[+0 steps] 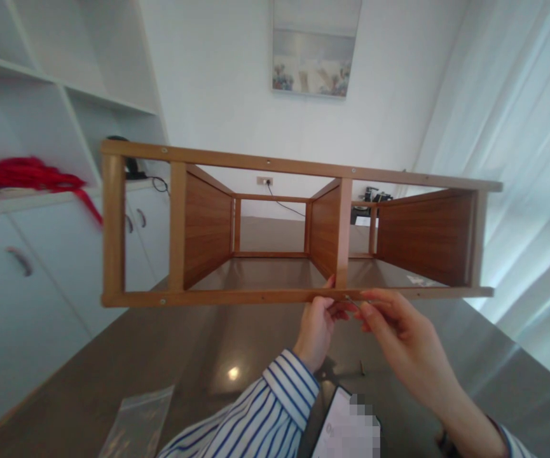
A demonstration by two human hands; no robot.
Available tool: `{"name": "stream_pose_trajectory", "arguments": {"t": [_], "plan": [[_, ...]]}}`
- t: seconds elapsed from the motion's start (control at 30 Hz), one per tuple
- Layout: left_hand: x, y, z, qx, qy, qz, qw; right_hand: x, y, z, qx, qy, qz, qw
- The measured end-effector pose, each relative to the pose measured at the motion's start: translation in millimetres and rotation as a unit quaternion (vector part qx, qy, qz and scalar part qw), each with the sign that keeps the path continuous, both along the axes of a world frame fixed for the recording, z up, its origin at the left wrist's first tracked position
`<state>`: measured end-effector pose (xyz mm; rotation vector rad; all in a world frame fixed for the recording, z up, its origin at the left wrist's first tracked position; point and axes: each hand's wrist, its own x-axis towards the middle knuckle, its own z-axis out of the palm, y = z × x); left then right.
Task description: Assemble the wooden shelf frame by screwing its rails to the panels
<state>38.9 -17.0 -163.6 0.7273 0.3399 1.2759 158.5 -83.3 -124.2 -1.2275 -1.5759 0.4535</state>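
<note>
Steadying wooden shelf frame (265,296), resting on table (160,346); my left hand (316,327) pinched its lower rail by an upright; my right hand (398,337) nipped small metal fastener (351,299) there; step judged: fixing joint; next calls for square alignment.

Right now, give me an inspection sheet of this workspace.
Surface: grey table, glossy, carrying the rack.
Job's things: wooden rack standing on the table; small metal piece at its lower rail.
Clutter: clear plastic bag, small fastener, flat blurred item by the sleeves.
Hands: left hand grips the lower rail; right hand pinches the metal piece against it.
Cables: black cable plugged into the wall socket.
Surroundings: white cabinets, red cloth, framed picture, white curtains.
</note>
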Motion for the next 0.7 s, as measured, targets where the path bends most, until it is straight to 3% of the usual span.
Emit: {"name": "stream_pose_trajectory", "arguments": {"t": [0.4,0.7], "plan": [[0.2,-0.5,3.6,-0.005,0.019,0.004,1.000,1.1,1.0,0.3,0.018,-0.037,-0.009,0.999],[-4.2,-1.0,5.5,-0.007,0.029,0.013,0.999,1.8,-2.5,6.2,0.074,-0.159,-0.036,0.984]]}}
